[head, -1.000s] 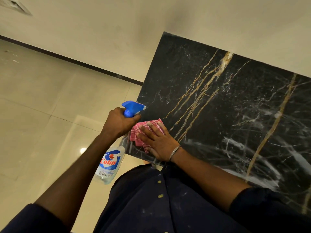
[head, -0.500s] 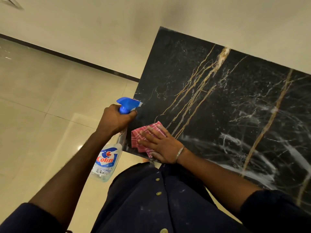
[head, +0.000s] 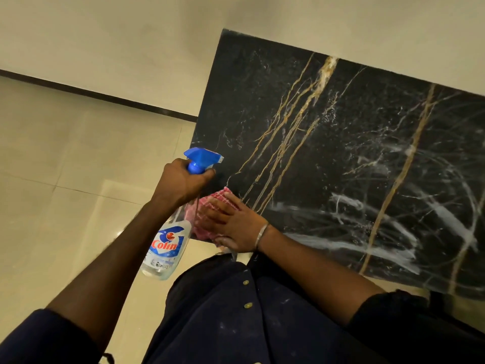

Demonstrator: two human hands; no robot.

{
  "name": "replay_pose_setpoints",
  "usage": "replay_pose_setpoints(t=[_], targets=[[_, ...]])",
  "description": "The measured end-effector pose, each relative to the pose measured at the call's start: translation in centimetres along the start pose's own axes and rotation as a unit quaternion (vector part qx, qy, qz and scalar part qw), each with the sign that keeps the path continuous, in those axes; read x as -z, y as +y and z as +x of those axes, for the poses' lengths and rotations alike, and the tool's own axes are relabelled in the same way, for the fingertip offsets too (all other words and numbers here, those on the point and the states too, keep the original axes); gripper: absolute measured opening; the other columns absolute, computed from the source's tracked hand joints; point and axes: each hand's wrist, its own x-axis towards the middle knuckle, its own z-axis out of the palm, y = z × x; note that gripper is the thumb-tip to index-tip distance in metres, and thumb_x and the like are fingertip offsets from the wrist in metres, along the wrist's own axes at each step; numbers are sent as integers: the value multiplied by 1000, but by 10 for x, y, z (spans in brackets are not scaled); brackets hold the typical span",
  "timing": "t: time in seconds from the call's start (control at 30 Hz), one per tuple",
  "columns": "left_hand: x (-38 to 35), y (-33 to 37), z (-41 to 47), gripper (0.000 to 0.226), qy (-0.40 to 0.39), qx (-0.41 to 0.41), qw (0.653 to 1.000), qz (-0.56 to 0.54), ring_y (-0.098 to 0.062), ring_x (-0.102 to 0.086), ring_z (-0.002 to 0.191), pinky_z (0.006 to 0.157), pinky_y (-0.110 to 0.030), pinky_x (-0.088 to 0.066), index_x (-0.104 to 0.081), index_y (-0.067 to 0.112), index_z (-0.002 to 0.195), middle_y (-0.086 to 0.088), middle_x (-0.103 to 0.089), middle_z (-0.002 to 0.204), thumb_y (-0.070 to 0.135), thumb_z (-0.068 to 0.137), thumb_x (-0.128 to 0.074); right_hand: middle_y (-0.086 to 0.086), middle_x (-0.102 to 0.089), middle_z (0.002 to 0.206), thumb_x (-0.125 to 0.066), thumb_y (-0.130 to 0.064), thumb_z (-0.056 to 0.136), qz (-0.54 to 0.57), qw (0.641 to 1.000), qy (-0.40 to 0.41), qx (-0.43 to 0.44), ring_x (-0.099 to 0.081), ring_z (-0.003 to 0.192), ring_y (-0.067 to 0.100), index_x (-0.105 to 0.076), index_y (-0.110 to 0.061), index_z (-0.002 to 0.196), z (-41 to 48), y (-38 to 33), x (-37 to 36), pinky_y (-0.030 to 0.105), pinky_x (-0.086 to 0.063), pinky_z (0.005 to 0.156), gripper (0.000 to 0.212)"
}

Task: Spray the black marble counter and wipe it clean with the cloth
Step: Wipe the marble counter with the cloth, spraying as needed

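Because the left hand point(head: 181, 181) grips the Colin spray bottle point(head: 170, 237) by its neck just off the counter point(head: 341, 153) corner, at about eight o'clock, a squeeze could throw mist onto the floor tiles point(head: 65, 166). The bottle's long axis runs from five toward eleven o'clock; its blue nozzle point(head: 203, 157) points toward three, over the marble. The right hand point(head: 236, 224) presses the red checked cloth point(head: 215, 200) flat at the near edge, where it might slip off.
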Motion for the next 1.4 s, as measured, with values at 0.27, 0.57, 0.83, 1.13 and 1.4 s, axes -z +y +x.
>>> replay_pose_setpoints(t=[0.27,0.57,0.83,1.13,1.4], targets=[[-13,16,2,25,-25,-27,999,1,-10,-56,62,55,-16,-39,-56,14,99,3,-57,71,35,88,-65,3,-10,166,-32,-51,100,36,988,14,-149,-4,153,30,-14,-33,158,-105,31,-14,62,-11,117,63],[-23,20,2,33,-33,-38,999,20,-10,-57,63,55,-17,-39,-62,10,104,0,-60,73,37,86,-67,4,-7,166,-36,-51,94,40,978,27,-205,-11,152,33,-13,-34,157,-39,18,-10,63,-11,115,69],[-18,26,3,36,-49,-51,997,20,-9,-56,65,56,-16,-39,-57,9,111,5,-56,75,36,89,-65,4,-16,165,-33,-47,96,76,908,67,-407,-16,151,31,-17,-33,156,-125,42,-24,61,-19,115,63],[-26,33,2,40,-66,-52,996,24,-17,-63,69,62,-25,-50,-59,9,110,-4,-63,80,38,85,-68,7,-7,166,-36,-57,95,110,914,80,-383,-9,151,37,-13,-29,158,-47,18,-4,65,-9,115,73],[-32,48,2,38,-82,-76,993,37,-11,-59,63,53,-18,-41,-57,9,110,1,-59,74,38,87,-66,-1,-49,149,-60,-22,88,93,896,165,-402,-46,134,23,-48,-28,144,-81,46,7,43,-35,98,57]])
